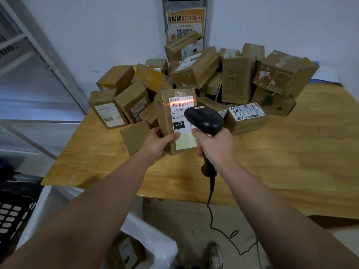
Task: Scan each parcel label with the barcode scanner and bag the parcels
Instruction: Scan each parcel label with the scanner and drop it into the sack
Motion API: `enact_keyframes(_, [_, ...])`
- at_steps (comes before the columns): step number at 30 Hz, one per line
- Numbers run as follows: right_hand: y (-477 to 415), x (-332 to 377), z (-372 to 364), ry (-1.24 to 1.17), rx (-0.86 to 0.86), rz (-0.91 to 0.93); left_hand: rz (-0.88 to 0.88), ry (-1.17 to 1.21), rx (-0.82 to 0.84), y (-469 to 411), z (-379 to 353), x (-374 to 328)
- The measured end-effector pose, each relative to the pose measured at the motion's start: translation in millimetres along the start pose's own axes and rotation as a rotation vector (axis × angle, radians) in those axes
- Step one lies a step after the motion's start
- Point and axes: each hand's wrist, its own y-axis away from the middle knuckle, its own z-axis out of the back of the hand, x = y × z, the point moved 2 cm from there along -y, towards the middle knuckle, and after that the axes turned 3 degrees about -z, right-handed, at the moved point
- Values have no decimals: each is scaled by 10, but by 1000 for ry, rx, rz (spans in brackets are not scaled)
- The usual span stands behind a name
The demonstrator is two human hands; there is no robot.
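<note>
Black scanner (204,118) in right hand (215,146)

Wooden table (291,152) stands against a white wall (97,35), tiled floor (184,216) below.

Wooden table (291,152), torn orange poster (185,22) on the wall (97,26), grey shelving (13,43) at left — black perforated crate (11,212) below

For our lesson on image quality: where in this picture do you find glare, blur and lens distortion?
Head view: the scanner casts red glare on the label; the shelf and basket at left are blurred; the wide lens slants the shelf's posts.
</note>
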Motion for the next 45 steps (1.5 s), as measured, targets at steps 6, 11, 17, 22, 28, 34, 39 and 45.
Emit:
enact_keyframes(6, [1,6,12,23,18,-10,1,-5,-5,-35,-31,19])
enact_keyframes(11, [-16,-5,14,6,15,-19,-5,-10,-11,-102,-16,74])
enact_keyframes(17, [-33,-23,26,7,14,-30,-9,-9,-11,-150,-27,106])
enact_keyframes(22, [-39,-26,60,-17,-7,-42,-6,16,2,-183,-38,129])
enact_keyframes(28, [-10,-107,96,-34,11,-6,7,22,9,-190,-88,141])
enact_keyframes(34, [8,-258,102,-71,-6,-34,61,59,-12,-186,-139,149])
enact_keyframes(39, [-4,-292,123,-74,-18,-31,80,55,-19,-177,-141,144])
enact_keyframes(45, [-18,-362,138,-70,-18,-46,84,53,-16,-153,-169,123])
